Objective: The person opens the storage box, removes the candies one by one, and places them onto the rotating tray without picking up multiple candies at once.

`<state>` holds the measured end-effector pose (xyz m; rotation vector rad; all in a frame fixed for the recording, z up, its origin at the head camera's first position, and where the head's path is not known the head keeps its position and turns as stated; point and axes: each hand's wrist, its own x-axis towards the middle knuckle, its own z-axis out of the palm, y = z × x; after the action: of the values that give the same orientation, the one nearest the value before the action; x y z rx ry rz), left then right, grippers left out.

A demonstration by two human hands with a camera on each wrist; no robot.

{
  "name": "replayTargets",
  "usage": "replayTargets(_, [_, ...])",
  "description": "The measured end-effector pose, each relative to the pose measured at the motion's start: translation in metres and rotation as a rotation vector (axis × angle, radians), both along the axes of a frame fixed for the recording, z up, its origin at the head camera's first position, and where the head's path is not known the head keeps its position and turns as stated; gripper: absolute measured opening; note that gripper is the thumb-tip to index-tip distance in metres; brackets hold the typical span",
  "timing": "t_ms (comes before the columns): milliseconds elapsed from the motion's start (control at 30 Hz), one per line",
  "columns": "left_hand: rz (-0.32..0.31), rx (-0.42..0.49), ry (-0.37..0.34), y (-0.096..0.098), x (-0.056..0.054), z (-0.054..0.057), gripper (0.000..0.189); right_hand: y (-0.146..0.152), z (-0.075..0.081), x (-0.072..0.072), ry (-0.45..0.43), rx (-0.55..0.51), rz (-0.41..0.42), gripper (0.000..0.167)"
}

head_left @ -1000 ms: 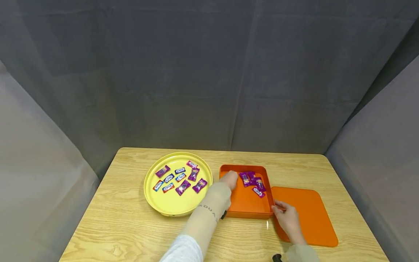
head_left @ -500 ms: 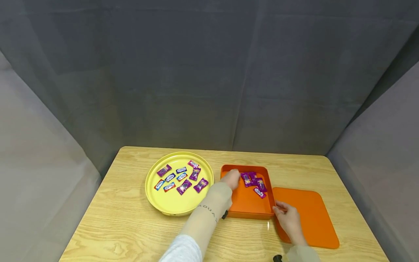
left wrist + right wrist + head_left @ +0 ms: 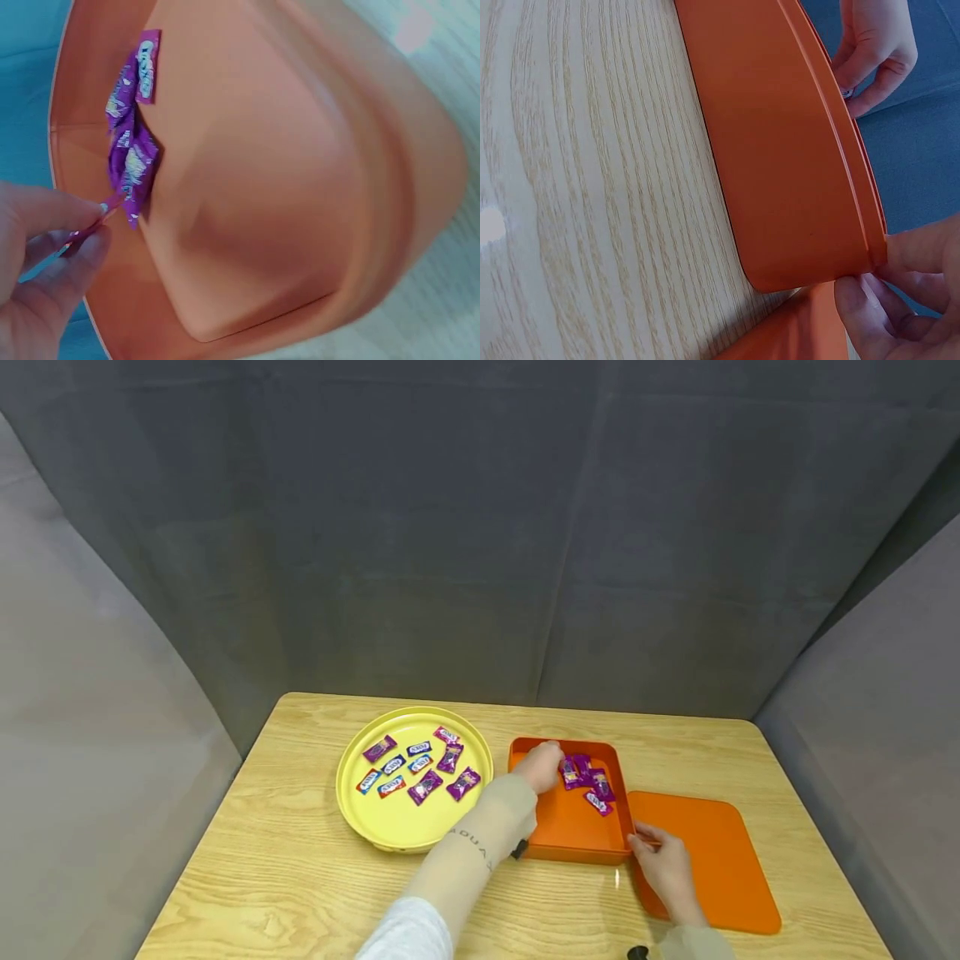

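Note:
My left hand [image 3: 542, 766] reaches into the shallow orange box [image 3: 573, 828], near its back. Between thumb and fingers it pinches a small red-and-purple wrapped candy [image 3: 106, 211], seen in the left wrist view. The candy's tip overlaps the pile of purple-wrapped candies [image 3: 133, 161] lying against the box wall; part of it is hidden by the fingers. At the box's front right corner, my right hand [image 3: 666, 867] pinches the rim, thumb and fingers on either side of the wall in the right wrist view.
Left of the box stands a round yellow tray [image 3: 382, 828] bearing several purple, blue and red wrapped candies [image 3: 425, 787]. A flat orange lid [image 3: 716, 860] lies right of the box, partly under my right hand. Dark cloth [image 3: 450, 543] hangs behind the wooden table [image 3: 300, 877].
My left hand has moved slightly right inside the box, closer to the purple candies. The right hand keeps its hold on the corner. The head view has shifted a little.

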<state>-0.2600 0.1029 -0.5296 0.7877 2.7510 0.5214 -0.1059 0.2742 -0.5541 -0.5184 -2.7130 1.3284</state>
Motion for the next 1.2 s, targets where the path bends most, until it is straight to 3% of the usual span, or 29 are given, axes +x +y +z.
replayTargets(300, [-0.022,0.105,0.041,-0.004,0.001,0.016,0.02,0.0,0.001,0.0,0.001,0.006,-0.005,0.033])
replayTargets(333, [-0.029,0.138,0.064,-0.005,-0.002,0.011,0.02,0.0,0.001,0.0,0.0,0.003,-0.002,0.033])
replayTargets(533, [-0.015,0.24,0.088,-0.022,0.002,0.022,0.02,0.0,0.002,0.0,-0.007,0.002,-0.001,0.033])
replayTargets(567, [-0.006,0.241,0.078,-0.026,0.005,0.031,0.02,0.0,0.001,0.0,-0.008,0.004,-0.001,0.033])
replayTargets(800, [0.001,0.336,0.198,-0.048,0.009,0.043,0.016,0.001,0.001,-0.001,-0.01,0.003,0.0,0.033])
replayTargets(1000, [0.045,0.43,0.27,-0.075,0.017,0.049,0.016,0.001,0.0,-0.002,0.003,0.018,-0.002,0.032])
replayTargets(1200, [0.166,0.555,0.277,-0.115,0.029,0.041,0.015,0.0,-0.002,-0.002,-0.002,0.019,-0.005,0.032])
